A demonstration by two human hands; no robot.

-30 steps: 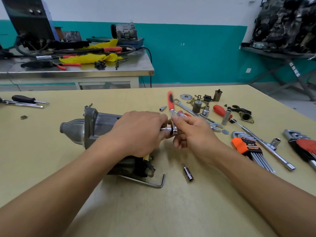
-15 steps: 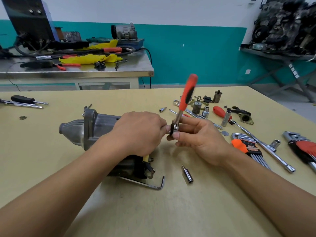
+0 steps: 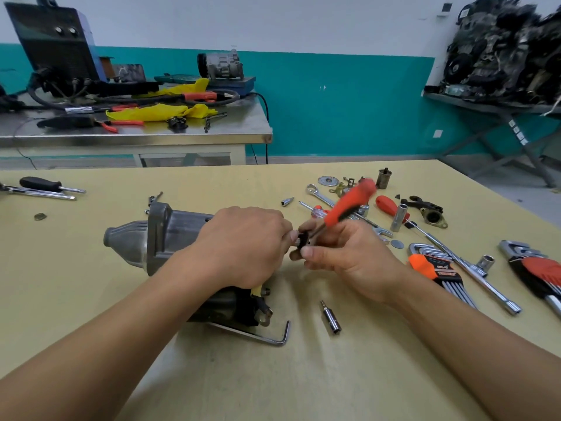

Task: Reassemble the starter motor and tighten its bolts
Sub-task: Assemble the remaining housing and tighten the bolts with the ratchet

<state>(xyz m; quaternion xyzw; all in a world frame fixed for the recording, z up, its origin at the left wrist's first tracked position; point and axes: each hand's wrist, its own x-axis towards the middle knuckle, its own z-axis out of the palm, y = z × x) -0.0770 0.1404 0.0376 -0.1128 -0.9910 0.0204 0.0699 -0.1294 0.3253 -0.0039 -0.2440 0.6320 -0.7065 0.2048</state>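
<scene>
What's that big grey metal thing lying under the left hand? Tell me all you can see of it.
It is a grey cast-metal starter motor, lying on its side on the yellowish table. A cone-shaped nose points left, behind it a flat flange, then a round body; the near end is dark, with a yellow bit and metal lugs. The left hand grips its right end. A bent steel hex key lies against its near side.

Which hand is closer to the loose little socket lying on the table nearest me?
Right. The right hand is just beyond the socket, holding the ratchet; the left hand is over the starter motor, farther off to its left.
</scene>
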